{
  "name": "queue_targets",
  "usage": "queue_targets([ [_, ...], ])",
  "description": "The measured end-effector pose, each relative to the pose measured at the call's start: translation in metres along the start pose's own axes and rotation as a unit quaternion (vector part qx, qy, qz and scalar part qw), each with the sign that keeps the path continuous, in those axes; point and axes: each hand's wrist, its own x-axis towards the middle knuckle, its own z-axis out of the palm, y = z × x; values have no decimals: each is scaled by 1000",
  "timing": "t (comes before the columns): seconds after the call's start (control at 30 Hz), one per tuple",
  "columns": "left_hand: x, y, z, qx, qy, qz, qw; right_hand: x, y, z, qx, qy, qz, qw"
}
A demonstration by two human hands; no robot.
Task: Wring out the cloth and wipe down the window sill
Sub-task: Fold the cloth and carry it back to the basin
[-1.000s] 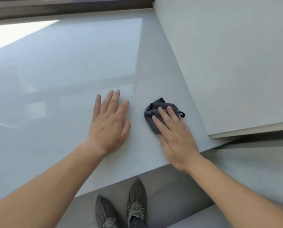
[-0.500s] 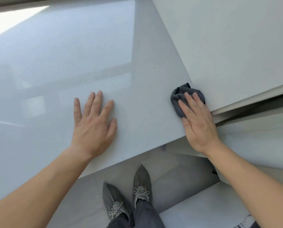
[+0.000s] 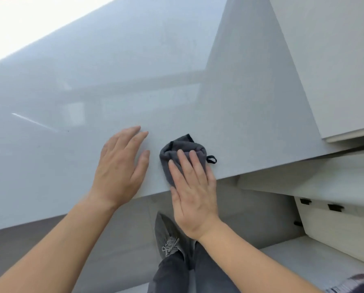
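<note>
Your right hand [image 3: 192, 193] presses the bunched cloth [image 3: 176, 146], fingers straight, at the front edge of the window sill [image 3: 240, 102]. Your left hand [image 3: 121, 166] lies open, palm down, just left of it. That likely blocks a leftward stroke. Free sill lies ahead and right.

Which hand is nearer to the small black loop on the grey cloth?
Right. The right hand presses the cloth beside the loop; the left hand lies flat on the sill, beyond the cloth.
</note>
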Motion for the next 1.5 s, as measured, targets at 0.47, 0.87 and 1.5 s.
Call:
queue_targets([
  [0.47, -24, -7, -21, -52, -46, -26, 997, 19, -15, -52, 154, -16, 50, 987],
  [0.87, -4, 19, -33, -61, -119, -73, 988, 28, -18, -64, 282, -157, 190, 927],
  [1.5, -154, 83, -200, -567, 168, -337, 733, 80, -155, -204, 423, -407, 50, 808],
])
